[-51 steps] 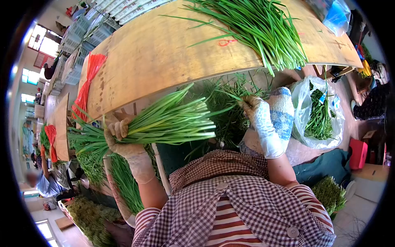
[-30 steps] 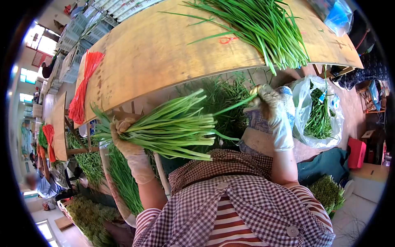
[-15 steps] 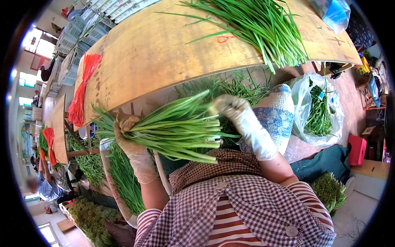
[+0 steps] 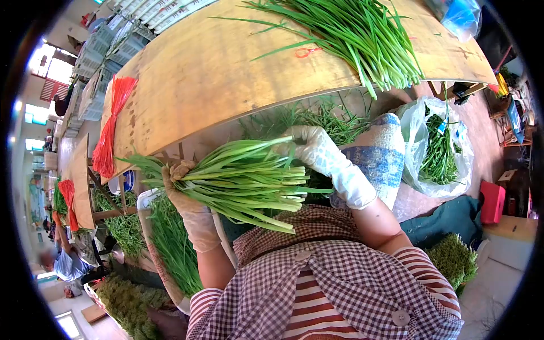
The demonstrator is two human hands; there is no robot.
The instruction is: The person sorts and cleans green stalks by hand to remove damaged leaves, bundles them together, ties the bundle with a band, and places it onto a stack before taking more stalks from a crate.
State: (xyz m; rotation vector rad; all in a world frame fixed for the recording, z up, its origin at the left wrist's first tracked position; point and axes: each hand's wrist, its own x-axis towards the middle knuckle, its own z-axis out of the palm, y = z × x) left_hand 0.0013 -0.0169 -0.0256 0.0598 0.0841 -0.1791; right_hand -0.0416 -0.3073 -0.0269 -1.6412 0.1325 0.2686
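A bunch of garlic chives (image 4: 243,184) lies across the air before my apron, pale cut ends to the right and leaf tips to the left. My left hand (image 4: 182,190), in a stained glove, is closed round the leafy part. At the upper right of the bunch, my gloved right hand (image 4: 317,150) has its fingers pinched at the ends of some stalks; the fingertips are partly hidden. Beyond, a larger heap of chives (image 4: 362,42) rests on the wooden table (image 4: 215,68), with a red tie (image 4: 307,52) beside it.
Red ties in a bundle (image 4: 115,124) hang over the table's left end. Below the table are a woven sack (image 4: 374,156), a clear plastic bag (image 4: 416,164) of greens and loose trimmings (image 4: 334,122). A basket (image 4: 148,226) of chives stands at my left. Another person (image 4: 68,263) sits far left.
My right hand has shifted slightly right and now pinches at the upper stalk ends, where it was blurred before. The bunch's lower stalks have dropped and spread a little.
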